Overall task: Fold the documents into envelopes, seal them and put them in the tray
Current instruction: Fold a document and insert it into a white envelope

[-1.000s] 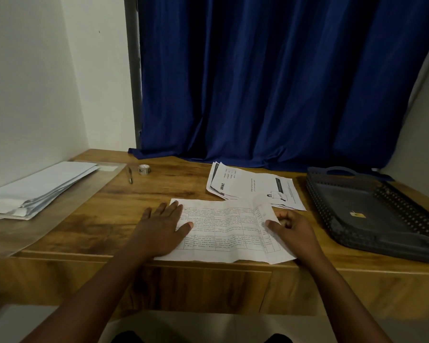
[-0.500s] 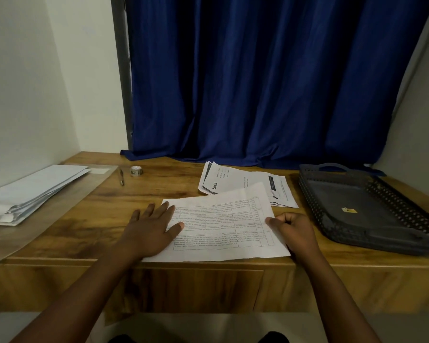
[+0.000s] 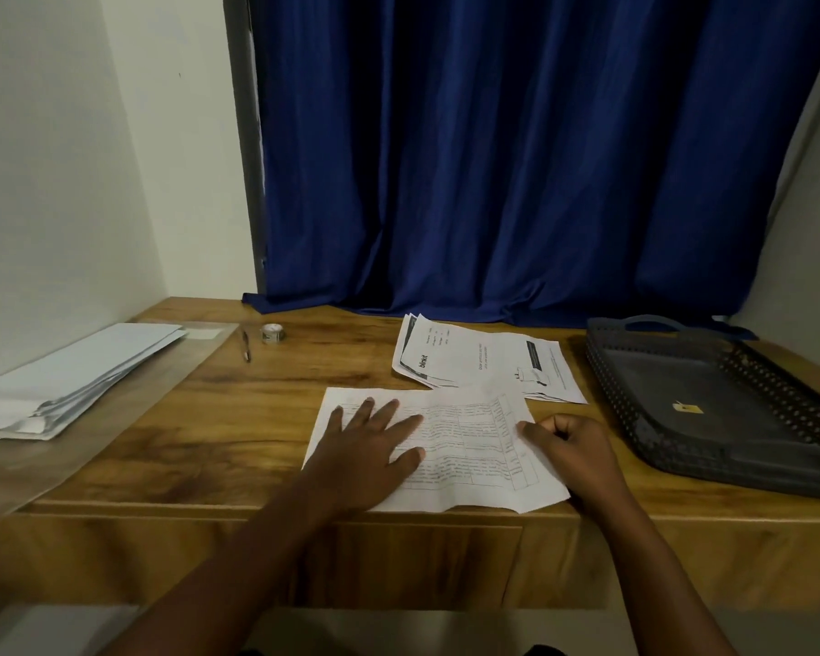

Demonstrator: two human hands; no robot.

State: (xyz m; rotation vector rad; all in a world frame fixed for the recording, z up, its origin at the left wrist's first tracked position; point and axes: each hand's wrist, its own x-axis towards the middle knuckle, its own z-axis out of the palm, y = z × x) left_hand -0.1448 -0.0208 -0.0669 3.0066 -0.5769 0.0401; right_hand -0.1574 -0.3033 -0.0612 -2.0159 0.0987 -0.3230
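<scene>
At the counter's (image 3: 256, 409) near edge lies the document (image 3: 465, 433), flat and unfolded; left hand (image 3: 372, 442) spread open, pressing its left half; right hand (image 3: 571, 442) curled, pinching the right margin. For a clean fold, keep the pinned half steady and match edges before creasing; tray (image 3: 730, 471) waits rightward

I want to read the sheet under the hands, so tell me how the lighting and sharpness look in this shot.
Head view: dim, warm light; printed sheet soft, its table text unreadable; left hand slightly motion-blurred; wide-angle bending at curtain and wall edges; tray dark, little detail; no glare.
</scene>
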